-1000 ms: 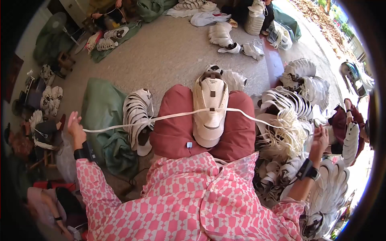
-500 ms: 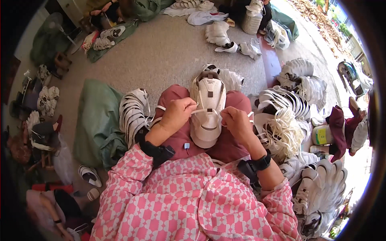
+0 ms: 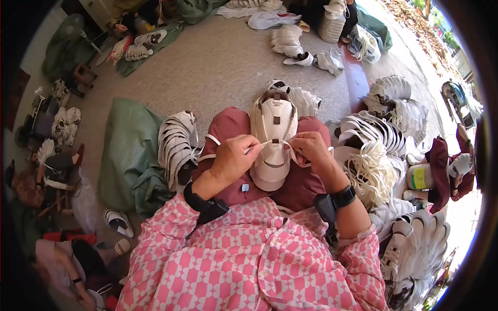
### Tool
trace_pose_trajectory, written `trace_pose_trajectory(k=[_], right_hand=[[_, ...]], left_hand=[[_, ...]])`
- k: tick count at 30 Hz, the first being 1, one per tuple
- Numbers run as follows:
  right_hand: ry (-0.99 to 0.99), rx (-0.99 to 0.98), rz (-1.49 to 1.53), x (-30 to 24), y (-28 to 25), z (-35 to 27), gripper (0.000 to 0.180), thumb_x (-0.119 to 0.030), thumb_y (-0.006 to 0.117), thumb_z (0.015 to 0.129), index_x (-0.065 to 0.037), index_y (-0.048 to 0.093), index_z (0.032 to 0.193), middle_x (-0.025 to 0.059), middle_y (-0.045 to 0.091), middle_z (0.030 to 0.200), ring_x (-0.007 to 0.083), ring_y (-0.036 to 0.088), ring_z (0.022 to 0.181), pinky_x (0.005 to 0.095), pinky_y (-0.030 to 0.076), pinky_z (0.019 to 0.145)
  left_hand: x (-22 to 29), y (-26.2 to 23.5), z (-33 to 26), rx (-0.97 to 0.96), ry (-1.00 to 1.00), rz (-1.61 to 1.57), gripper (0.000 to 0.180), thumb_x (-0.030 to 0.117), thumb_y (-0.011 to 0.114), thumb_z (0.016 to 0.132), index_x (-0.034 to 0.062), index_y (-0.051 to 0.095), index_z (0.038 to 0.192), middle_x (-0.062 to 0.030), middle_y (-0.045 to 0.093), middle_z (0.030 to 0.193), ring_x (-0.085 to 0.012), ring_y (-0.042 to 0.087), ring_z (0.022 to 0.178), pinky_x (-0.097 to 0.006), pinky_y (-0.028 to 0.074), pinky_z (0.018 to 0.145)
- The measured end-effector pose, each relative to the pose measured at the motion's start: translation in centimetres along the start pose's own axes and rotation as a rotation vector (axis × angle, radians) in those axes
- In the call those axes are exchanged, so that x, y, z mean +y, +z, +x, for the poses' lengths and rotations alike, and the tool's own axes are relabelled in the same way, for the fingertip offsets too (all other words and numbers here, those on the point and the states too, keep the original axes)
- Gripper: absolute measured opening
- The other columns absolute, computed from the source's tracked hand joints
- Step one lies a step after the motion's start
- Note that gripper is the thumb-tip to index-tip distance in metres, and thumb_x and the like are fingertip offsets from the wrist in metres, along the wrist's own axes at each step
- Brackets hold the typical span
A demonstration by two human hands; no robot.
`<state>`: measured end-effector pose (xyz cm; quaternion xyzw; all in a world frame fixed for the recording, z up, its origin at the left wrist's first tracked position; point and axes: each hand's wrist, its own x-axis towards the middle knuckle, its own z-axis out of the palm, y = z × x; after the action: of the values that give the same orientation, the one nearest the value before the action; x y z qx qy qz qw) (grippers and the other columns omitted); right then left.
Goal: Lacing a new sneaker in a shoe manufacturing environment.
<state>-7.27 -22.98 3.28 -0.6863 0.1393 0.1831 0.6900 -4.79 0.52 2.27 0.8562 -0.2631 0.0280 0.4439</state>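
Note:
A cream shoe upper (image 3: pixel 275 116) lies between my knees, its rounded toe (image 3: pixel 270 179) toward me. A thin white shoelace (image 3: pixel 282 141) crosses it just above the toe. My left hand (image 3: pixel 234 156) pinches the lace at the shoe's left side. On the right side my right hand (image 3: pixel 315 153) grips the other part, fingertips curled, with a loop hanging below them. Both hands are close to the eyelet area, and their fingers partly hide the lace ends.
Stacked white shoe uppers (image 3: pixel 178 145) stand left of my knee, beside a green cloth (image 3: pixel 124 150). To the right are a heap of cream laces (image 3: pixel 372 168), more uppers (image 3: pixel 415 243) and a white tub (image 3: pixel 420 176). Other people sit around the floor's edges.
Both hands have come up a little and closer together over the shoe, drawing the lace near its middle. The right fingers have turned inward. The whole view has shifted slightly.

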Motion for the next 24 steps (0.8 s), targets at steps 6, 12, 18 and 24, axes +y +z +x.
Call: trace_pose_trajectory(k=[6,12,18,24], right_hand=[[-0.004,0.026,-0.171,0.3,0.3,0.0,0.018,-0.014,0.062,0.09,0.003,0.063,0.085,0.0076,0.064,0.066,0.0146,0.058,0.051,0.0301,0.043,0.044],[-0.572,0.155,-0.565,-0.5,-0.3,-1.3,0.027,-0.008,0.062,0.087,0.002,0.055,0.111,0.0157,0.063,0.068,0.0265,0.065,0.064,0.0375,0.048,0.058],[-0.603,-0.106,-0.773,-1.3,-1.0,-0.7,0.028,-0.004,0.064,0.083,-0.003,0.057,0.11,0.0166,0.062,0.068,0.0325,0.063,0.064,0.0411,0.047,0.058],[-0.744,-0.024,-1.061,-1.2,-0.8,1.0,0.024,-0.007,0.067,0.08,-0.004,0.058,0.102,0.016,0.062,0.067,0.0353,0.064,0.067,0.0451,0.047,0.059]], left_hand=[[-0.4,0.3,0.5,0.099,0.083,0.081,0.01,0.013,0.066,0.082,0.0054,0.062,0.079,-0.0101,0.064,0.078,-0.0307,0.065,0.072,-0.041,0.049,0.061],[-0.9,0.9,1.0,0.071,0.212,0.213,0.011,0.013,0.065,0.082,0.007,0.058,0.076,-0.007,0.06,0.073,-0.0287,0.058,0.067,-0.039,0.04,0.063],[-1.3,1.1,1.2,0.107,0.265,0.253,0.013,0.011,0.063,0.081,0.0071,0.054,0.074,-0.0073,0.058,0.07,-0.0294,0.056,0.065,-0.04,0.038,0.063],[-1.3,1.7,1.7,0.09,0.279,0.271,0.013,0.011,0.064,0.08,0.0064,0.053,0.074,-0.0092,0.058,0.07,-0.0308,0.055,0.065,-0.04,0.039,0.063]])
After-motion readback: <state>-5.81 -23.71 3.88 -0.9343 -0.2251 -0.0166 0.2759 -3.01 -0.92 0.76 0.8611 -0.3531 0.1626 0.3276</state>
